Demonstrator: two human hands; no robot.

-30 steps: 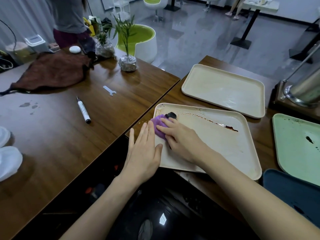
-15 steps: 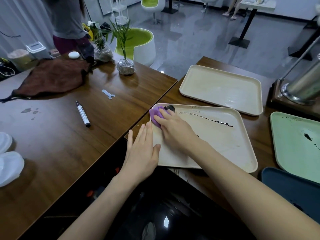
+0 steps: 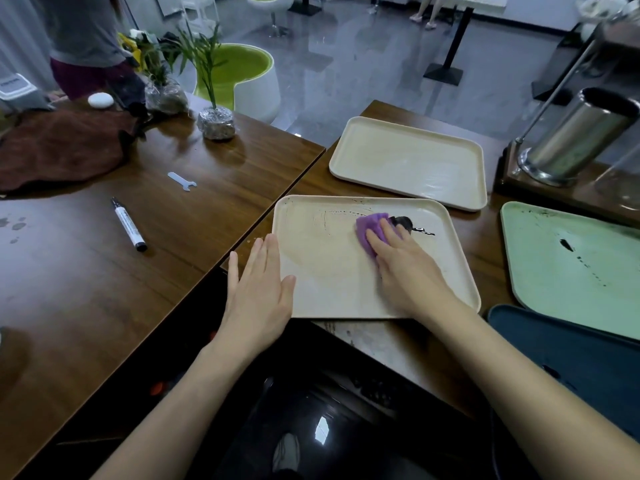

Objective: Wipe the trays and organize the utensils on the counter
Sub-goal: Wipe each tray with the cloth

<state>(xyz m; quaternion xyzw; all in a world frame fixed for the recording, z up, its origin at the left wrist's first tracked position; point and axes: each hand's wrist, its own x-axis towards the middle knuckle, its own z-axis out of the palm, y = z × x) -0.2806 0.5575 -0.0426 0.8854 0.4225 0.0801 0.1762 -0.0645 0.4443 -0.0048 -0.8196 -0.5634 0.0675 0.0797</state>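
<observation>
Right hand (image 3: 405, 268) pressed purple cloth (image 3: 372, 230) with straight fingers on near cream tray (image 3: 322, 271), touching dark stain (image 3: 403, 222); left hand (image 3: 258, 296) lay flat, fingers together, on tray's left edge; good wipe needed firm, even pressure across stain, with tray braced against sliding.
</observation>
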